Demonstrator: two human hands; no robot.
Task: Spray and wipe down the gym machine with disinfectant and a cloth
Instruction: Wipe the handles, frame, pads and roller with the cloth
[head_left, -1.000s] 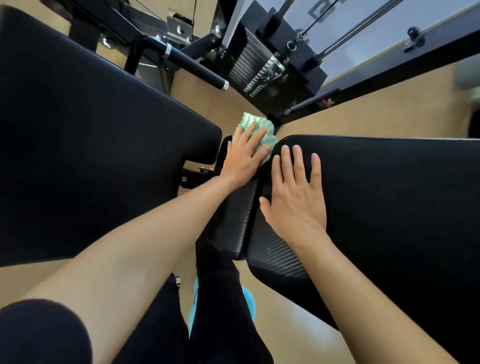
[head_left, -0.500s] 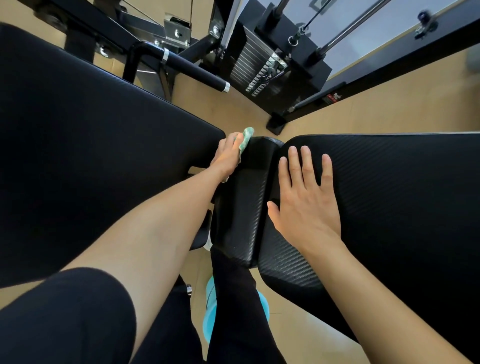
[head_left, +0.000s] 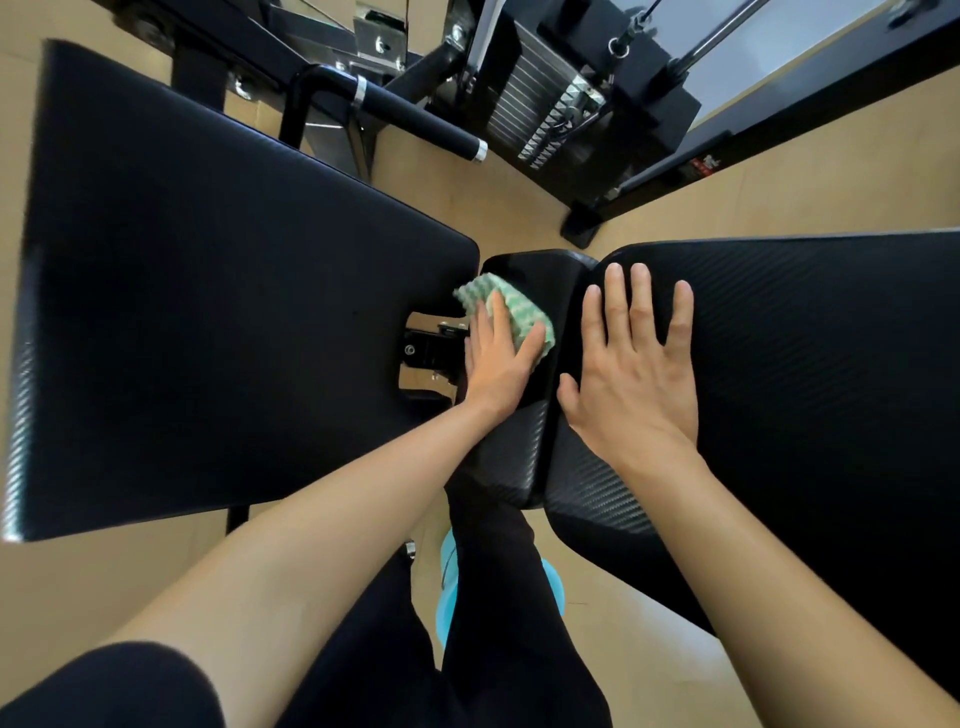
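A green-and-white cloth (head_left: 519, 314) lies on the narrow black middle pad (head_left: 519, 441) of the gym machine. My left hand (head_left: 496, 364) presses flat on the cloth with straight fingers. My right hand (head_left: 631, 374) rests flat, fingers spread, on the large textured black pad (head_left: 831, 374) to the right. A wide black pad (head_left: 208, 312) fills the left side. No spray bottle shows in this view.
A metal bracket (head_left: 426, 358) sits in the gap between the left pad and the middle pad. Behind are a black handle bar (head_left: 415, 119), the weight stack (head_left: 540, 119) and cables. My dark-clothed legs and a light blue shoe (head_left: 449, 587) are below, on tan floor.
My left hand has brought the cloth from the left edge of the middle pad back onto its top and toward me. My right hand stays flat on the right pad.
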